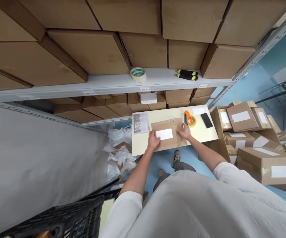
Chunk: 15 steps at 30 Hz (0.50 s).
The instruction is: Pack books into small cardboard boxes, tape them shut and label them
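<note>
A flat cardboard box with a white label lies on the cream tabletop. My left hand grips its left side, the thumb resting beside the label. At the right end, my right hand has its fingers closed on the box's flap; the fingertips are partly hidden. Something shiny like clear tape shows near them. Just beyond my right hand sit an orange tape dispenser and a yellow tape roll. A clear plastic bag with a printed pattern lies to the left.
A black phone lies at the table's right. Above, a metal shelf bears large cartons, a tape roll and two utility knives. Labelled boxes are piled right; white wrapping scraps and a black crate are left.
</note>
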### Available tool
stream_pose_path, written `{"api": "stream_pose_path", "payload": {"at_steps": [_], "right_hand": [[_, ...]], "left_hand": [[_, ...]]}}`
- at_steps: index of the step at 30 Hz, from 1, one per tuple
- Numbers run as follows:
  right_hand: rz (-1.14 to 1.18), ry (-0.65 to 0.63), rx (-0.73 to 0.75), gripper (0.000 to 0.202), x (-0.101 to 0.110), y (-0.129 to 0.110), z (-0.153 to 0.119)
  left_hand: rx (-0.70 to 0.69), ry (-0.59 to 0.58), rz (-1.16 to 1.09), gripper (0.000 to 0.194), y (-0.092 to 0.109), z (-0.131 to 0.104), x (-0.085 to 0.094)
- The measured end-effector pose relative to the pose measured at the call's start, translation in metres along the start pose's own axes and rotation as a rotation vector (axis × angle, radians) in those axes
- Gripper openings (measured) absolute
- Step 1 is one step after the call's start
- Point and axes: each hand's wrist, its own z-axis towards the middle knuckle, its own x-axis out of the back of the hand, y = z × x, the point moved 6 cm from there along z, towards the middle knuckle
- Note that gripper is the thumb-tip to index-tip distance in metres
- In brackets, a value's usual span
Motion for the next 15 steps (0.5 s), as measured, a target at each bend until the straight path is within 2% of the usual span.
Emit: {"api": "stream_pose_path", "payload": {"at_steps": [4, 8, 12, 15], "right_hand": [[-0.100, -0.119, 0.047, 0.056, -0.005, -0.009, 0.015], [-0.205, -0.304, 0.170, 0.052, -0.022, -0.023, 0.011], [-0.314, -0.499, 0.196, 0.065, -0.042, -0.026, 0.004], [-0.348, -0.554, 0.177, 0.075, -0.049, -0.024, 0.007]], "left_hand": [[-0.007, -0.004, 0.088, 0.069, 0.008, 0.020, -0.006], [-0.021, -0.127, 0.200, 0.063, 0.009, 0.019, -0.024], [0.009, -0.314, 0.281, 0.077, 0.001, 0.010, -0.044], [-0.008, -0.394, 0.297, 0.089, -0.003, 0.012, -0.052]]}}
